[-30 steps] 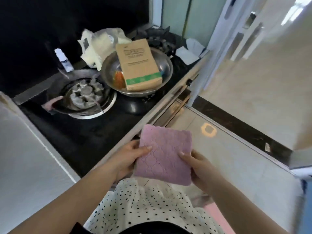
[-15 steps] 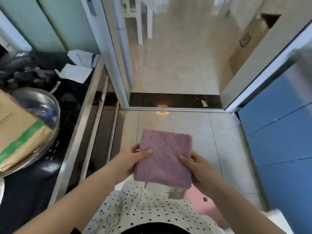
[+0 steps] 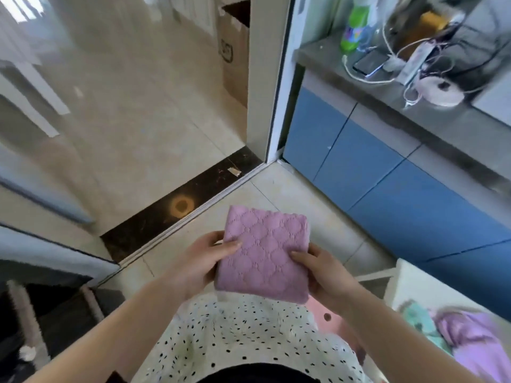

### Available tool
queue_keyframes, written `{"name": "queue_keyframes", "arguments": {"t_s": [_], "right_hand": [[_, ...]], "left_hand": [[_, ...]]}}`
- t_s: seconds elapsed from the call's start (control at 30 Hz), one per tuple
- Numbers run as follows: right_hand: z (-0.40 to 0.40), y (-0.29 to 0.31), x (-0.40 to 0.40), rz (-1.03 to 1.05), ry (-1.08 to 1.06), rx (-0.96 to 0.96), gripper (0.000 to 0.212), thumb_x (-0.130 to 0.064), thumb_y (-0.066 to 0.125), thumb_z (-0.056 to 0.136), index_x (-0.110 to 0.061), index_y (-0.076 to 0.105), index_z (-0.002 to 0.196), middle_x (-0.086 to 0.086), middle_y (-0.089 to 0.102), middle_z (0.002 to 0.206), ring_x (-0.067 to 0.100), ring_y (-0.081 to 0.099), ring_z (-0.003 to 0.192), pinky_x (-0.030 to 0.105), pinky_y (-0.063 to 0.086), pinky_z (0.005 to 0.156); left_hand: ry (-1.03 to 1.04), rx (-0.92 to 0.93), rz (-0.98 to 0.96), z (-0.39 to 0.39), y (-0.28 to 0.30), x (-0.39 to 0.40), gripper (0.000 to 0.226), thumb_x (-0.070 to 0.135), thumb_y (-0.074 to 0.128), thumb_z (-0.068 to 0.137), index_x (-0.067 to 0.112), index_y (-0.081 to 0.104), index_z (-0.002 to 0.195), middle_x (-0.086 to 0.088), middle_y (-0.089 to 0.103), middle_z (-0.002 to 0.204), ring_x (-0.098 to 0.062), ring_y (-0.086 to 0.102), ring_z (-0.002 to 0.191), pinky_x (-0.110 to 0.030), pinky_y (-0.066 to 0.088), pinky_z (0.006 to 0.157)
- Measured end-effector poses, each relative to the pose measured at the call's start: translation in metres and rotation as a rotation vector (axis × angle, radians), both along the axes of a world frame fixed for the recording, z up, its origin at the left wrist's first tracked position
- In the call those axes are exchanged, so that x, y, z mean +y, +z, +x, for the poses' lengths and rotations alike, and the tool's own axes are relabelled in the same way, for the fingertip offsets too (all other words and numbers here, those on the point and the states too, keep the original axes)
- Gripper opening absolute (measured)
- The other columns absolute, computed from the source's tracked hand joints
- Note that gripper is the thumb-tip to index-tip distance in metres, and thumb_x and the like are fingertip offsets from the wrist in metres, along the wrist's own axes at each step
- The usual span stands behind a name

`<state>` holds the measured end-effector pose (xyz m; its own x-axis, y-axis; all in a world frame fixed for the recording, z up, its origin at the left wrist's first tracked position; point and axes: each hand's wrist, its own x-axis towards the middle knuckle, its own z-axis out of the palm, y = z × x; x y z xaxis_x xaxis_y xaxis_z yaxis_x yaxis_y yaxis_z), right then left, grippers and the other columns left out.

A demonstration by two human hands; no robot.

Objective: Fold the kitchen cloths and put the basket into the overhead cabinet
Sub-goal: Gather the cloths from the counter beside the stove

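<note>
A folded pink quilted kitchen cloth [image 3: 265, 252] is held flat in front of my body, over the tiled floor. My left hand [image 3: 204, 261] grips its left edge, thumb on top. My right hand [image 3: 320, 272] grips its right edge, thumb on top. At the lower right a white basket [image 3: 409, 283] holds a loose purple cloth [image 3: 470, 344] and a teal cloth [image 3: 420, 324]; the frame edge cuts off part of the basket. No overhead cabinet is in view.
Blue lower cabinets [image 3: 387, 189] run along the right under a grey counter [image 3: 431, 125] with a green bottle [image 3: 355, 26], a phone and cables. A doorway with a dark threshold [image 3: 179, 211] opens to the left. A cardboard box [image 3: 235, 51] stands beyond it.
My view has swung right, from the stove past the doorway to the blue cabinets and the basket. Both hands keep the same grip on the folded pink cloth.
</note>
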<state>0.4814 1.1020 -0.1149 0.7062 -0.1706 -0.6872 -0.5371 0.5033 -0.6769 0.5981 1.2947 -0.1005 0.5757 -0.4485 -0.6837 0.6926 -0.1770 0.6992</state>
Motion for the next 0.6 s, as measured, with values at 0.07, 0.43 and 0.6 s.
{"name": "queue_keyframes", "arguments": {"t_s": [0.07,0.43,0.6], "right_hand": [[0.006,0.000,-0.013,0.006,-0.101,0.012,0.024,-0.008,0.053,0.093,-0.003,0.057,0.116,0.020,0.067,0.112,0.035,0.064,0.105,0.044,0.053,0.090],[0.086,-0.014,-0.140,-0.017,-0.447,0.008,0.018,-0.012,0.056,0.092,-0.008,0.062,0.108,0.015,0.071,0.105,0.033,0.066,0.098,0.055,0.047,0.095],[0.121,0.007,-0.226,-0.018,-0.547,-0.052,0.020,-0.011,0.053,0.093,-0.009,0.060,0.111,0.008,0.073,0.103,0.022,0.069,0.092,0.037,0.055,0.083]], "left_hand": [[-0.097,0.003,0.004,0.022,-0.002,-0.025,0.030,0.015,0.068,0.082,0.009,0.059,0.109,-0.006,0.075,0.093,-0.021,0.072,0.085,-0.032,0.057,0.064],[-0.422,0.006,-0.014,0.153,-0.012,-0.209,0.036,0.016,0.069,0.078,0.009,0.059,0.111,-0.014,0.072,0.101,-0.029,0.068,0.096,-0.041,0.054,0.079],[-0.534,-0.008,-0.035,0.203,0.000,-0.318,0.044,0.017,0.071,0.075,0.008,0.058,0.116,-0.014,0.070,0.109,-0.031,0.066,0.102,-0.046,0.052,0.088]]}}
